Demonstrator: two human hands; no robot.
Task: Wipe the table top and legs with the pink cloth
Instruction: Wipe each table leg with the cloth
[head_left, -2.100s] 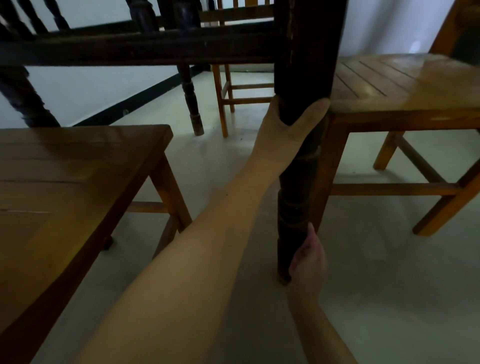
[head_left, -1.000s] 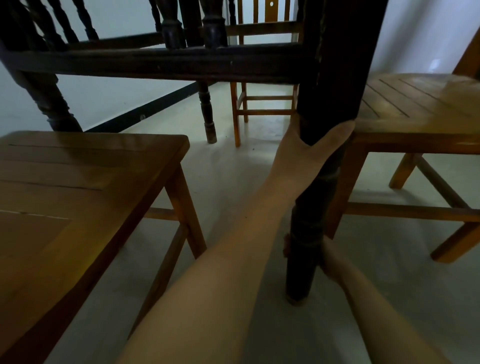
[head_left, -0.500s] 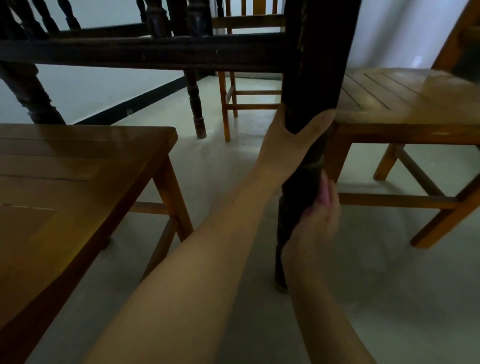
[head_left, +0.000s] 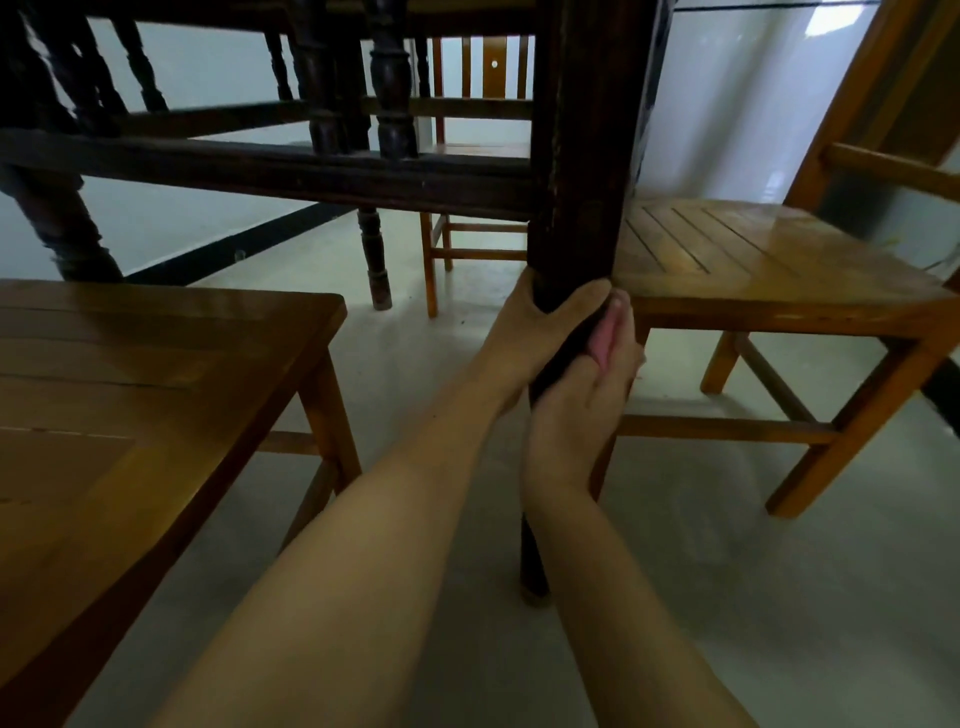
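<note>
A dark wooden table leg (head_left: 582, 171) runs down the middle of the view to the floor. My left hand (head_left: 535, 332) grips the leg, thumb wrapped across its front. Just below it my right hand (head_left: 587, 400) holds the pink cloth (head_left: 605, 338) pressed against the leg's right side. Only a small fold of the cloth shows between my fingers and the wood. The table's dark lower rail (head_left: 260, 166) with turned spindles stretches off to the left.
A light wooden chair seat (head_left: 753, 260) stands right behind the leg on the right. Another wooden seat (head_left: 130, 374) fills the lower left. A third chair (head_left: 478, 156) and another dark table leg (head_left: 374, 254) stand further back on the pale floor.
My right hand has slid the cloth up the leg from near the floor to just under my left hand. My left hand keeps its grip on the leg.
</note>
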